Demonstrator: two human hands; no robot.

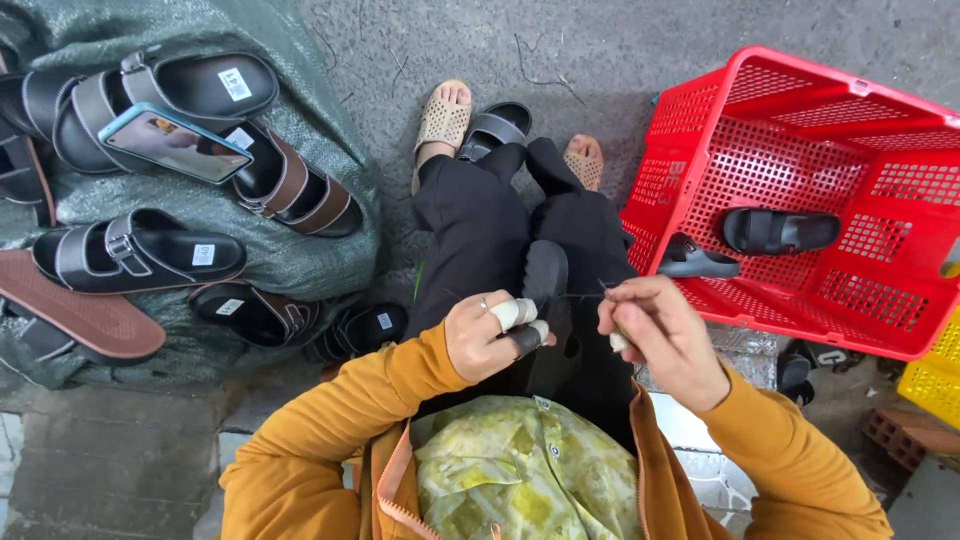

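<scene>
My left hand grips a black sandal that rests on my lap; two of its fingers are wrapped in white tape and it wears a ring. My right hand is pinched shut close beside the sandal, holding a thin needle with a fine thread running toward the left hand. Both arms wear orange sleeves. My legs in black trousers stretch ahead, feet in beige woven sandals.
A red plastic crate at right holds two black sandals. At left, several black and brown sandals and a phone lie on a green sack. A yellow crate sits at the far right. Another black sandal lies by my feet.
</scene>
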